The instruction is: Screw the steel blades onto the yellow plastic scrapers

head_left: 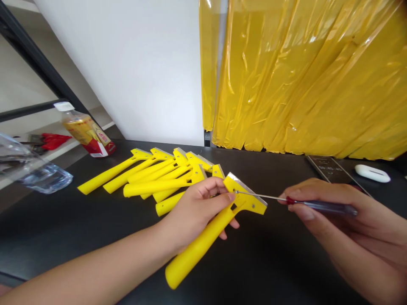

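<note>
A yellow scraper (pixel 203 243) with a metal blade along its head is gripped by my left hand (pixel 197 207), thumb on top near the head and fingertips showing beneath. Its handle slants down toward me. My right hand (pixel 330 212) is closed around a screwdriver (pixel 327 206) with a dark translucent handle and a red collar. The thin shaft reaches left, and its tip meets a screw on the scraper's head beside my left thumb. A second screw shows farther right on the head. Several more yellow scrapers (pixel 152 186) lie overlapping on the black table behind my left hand.
A drink bottle (pixel 90 131) and a clear plastic bottle (pixel 44 173) are at the left. At the right back lie a phone (pixel 324 167) showing digits and a white earbud case (pixel 372 173). A white panel (pixel 143 76) and yellow plastic sheeting (pixel 302 84) rise behind the table.
</note>
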The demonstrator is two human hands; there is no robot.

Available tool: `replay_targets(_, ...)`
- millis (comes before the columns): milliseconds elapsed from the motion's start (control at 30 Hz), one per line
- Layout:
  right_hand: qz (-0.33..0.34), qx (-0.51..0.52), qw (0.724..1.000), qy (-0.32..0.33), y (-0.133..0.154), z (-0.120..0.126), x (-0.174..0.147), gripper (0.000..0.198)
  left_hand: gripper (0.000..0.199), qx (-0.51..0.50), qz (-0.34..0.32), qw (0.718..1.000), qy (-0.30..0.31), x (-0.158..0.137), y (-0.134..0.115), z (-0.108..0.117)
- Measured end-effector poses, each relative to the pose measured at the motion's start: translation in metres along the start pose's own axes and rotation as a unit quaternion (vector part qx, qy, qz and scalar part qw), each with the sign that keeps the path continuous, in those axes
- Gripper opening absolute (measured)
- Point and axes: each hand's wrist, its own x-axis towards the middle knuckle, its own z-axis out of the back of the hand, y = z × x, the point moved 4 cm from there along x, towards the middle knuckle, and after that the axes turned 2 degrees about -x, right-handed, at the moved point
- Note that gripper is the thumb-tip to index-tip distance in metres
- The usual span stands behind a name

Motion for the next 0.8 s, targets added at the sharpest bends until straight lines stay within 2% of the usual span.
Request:
replay_targets(267,0.025,-0.025,0.999,0.014,-0.003,0.003,0.0,0.016,0.026,0.001,0.002,1.0,0.005,0.0,0.0,-0.002)
replay_targets(433,0.084,-0.058,0.99,0.096,-0.002,0.006,-0.001,0.032,0.027,0.013,-0.004,1.0,-0.001,0.0,0.001,-0.002)
replay_targets(500,0.118,-0.071,0.984,0.116,0.002,0.007,-0.001,0.032,0.029,0.025,-0.009,1.0,-0.007,0.001,0.001,-0.001)
replay_targets(600,0.141,-0.132,0.975,0.109,0.006,0.008,-0.002,0.022,0.03,0.052,-0.016,0.998,-0.015,0.002,0.001,0.001)
replay_targets(733,0.104,-0.246,0.961,0.064,0.0,0.007,-0.007,0.023,0.029,0.094,-0.034,0.994,-0.044,0.001,0.0,0.005)
replay_targets(800,0.11,-0.255,0.958,0.077,-0.001,0.003,-0.01,0.017,0.029,0.114,-0.049,0.99,-0.062,-0.001,-0.002,0.007)
